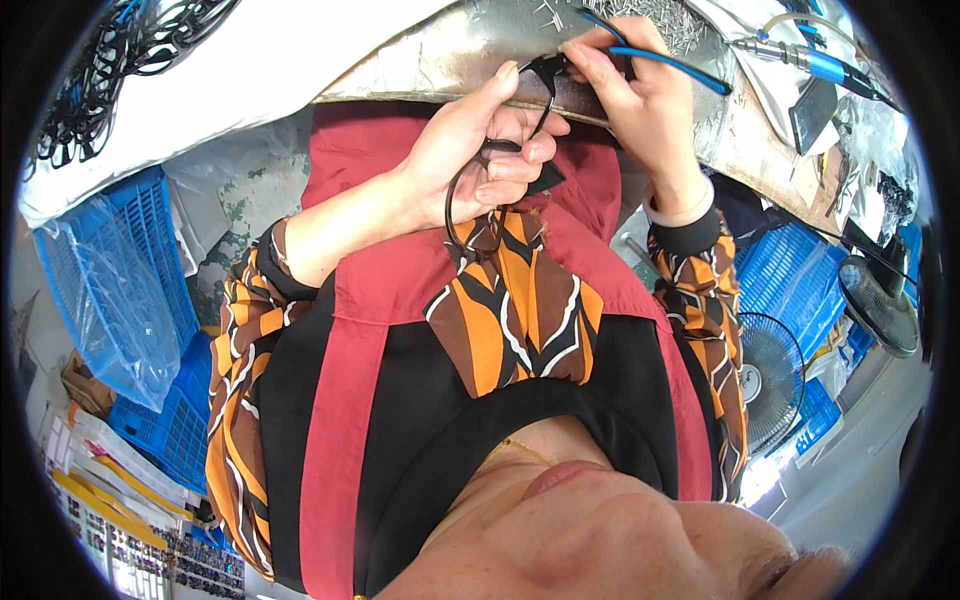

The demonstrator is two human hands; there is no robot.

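A thin black eyeglass frame (452, 205) hangs from my left hand (480, 150), which is closed on it with the fingers curled and the thumb raised. One rim dangles below the palm; the other reaches up toward my right hand (640, 90). Between the hands, at the bench edge, is a dark part (546, 66), partly hidden by the right thumb and fingertips. My right hand pinches there and also holds slim black-and-blue arms (675, 66), which stick out past the fingers. Whether these arms belong to the glasses or to a tool, I cannot tell.
Small metal pins (668, 25) lie scattered on the metal bench top (420, 60). A blue-and-black handheld tool (825, 66) with a hose rests right of them. Black eyeglass frames (120, 60) are heaped far left. Blue crates (165, 250) and fans (765, 380) stand lower.
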